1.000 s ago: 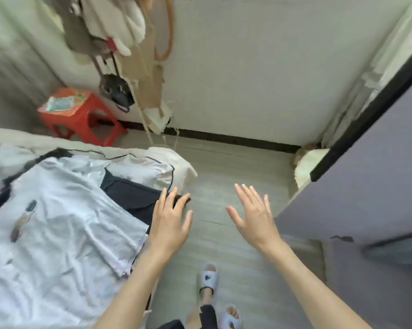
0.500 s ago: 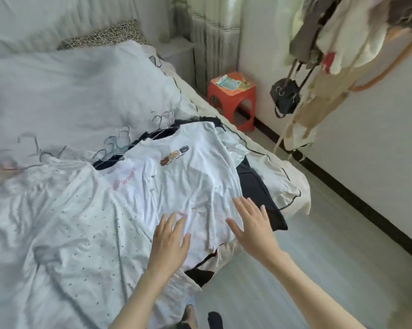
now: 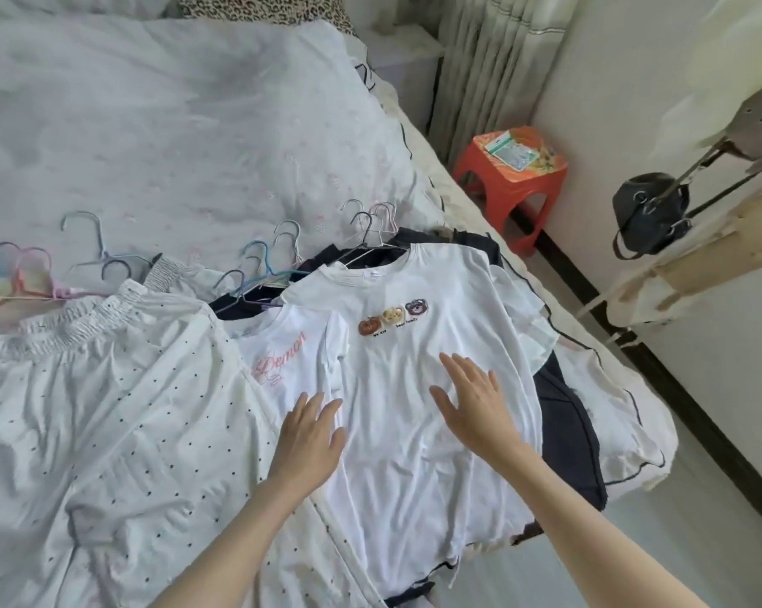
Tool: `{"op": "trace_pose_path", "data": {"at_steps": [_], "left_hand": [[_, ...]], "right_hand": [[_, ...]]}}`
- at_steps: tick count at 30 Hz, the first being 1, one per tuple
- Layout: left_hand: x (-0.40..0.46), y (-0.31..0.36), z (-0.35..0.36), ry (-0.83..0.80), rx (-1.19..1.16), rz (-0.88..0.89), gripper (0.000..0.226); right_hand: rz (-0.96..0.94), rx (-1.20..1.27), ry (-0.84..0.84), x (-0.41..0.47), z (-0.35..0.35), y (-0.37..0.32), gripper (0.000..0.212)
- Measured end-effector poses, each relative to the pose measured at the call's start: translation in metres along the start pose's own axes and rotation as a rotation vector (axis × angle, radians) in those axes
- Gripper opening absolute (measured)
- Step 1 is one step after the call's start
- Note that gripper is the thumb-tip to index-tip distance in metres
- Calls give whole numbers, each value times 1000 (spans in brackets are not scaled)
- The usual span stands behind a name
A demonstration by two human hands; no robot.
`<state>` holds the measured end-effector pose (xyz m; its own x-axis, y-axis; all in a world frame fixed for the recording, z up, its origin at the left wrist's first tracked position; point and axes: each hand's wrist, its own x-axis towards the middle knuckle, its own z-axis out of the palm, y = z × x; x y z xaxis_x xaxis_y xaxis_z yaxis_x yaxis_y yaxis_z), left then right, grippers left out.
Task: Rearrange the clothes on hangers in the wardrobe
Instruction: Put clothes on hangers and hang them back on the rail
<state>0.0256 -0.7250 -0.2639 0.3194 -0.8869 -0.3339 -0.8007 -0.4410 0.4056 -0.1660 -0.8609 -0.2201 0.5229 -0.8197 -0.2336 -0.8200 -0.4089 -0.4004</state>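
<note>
Head view looked down on a bed [image 3: 186, 125] spread with a pale, wrinkled floral quilt, beside a grey floor, a white wall, a ribbed curtain [image 3: 484, 59] and an orange plastic stool [image 3: 513, 177]. A black bag [image 3: 651, 212] hung at the right. Soft cotton clothes lay flat in overlapping layers: a white bear-print T-shirt [image 3: 414, 388] on dark garments, a white shirt with pink script [image 3: 282, 357], a dotted white garment [image 3: 107, 410] with a gathered waistband. Their thin wire hangers [image 3: 278, 256] hooked toward the pillow end, so each garment ran lengthwise toward the bed's near edge. The left hand [image 3: 311, 436] and right hand [image 3: 476, 401] were spread flat, fingers straight, over the bear-print T-shirt, holding nothing.
</note>
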Motion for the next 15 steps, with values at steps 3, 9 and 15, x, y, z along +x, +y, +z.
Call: {"op": "trace_pose_path", "data": {"at_steps": [3,9,15], "left_hand": [[40,-7,3,-36,20,-12,48],[116,-15,3,-94,1,-68,53],[223,-37,11,-43,83,-86,54]], "right_hand": [[15,-29,2,54,-1,10,53],[31,-122,-41,169,-2,38,53],[-32,-244,-73,298,13,59,56]]}}
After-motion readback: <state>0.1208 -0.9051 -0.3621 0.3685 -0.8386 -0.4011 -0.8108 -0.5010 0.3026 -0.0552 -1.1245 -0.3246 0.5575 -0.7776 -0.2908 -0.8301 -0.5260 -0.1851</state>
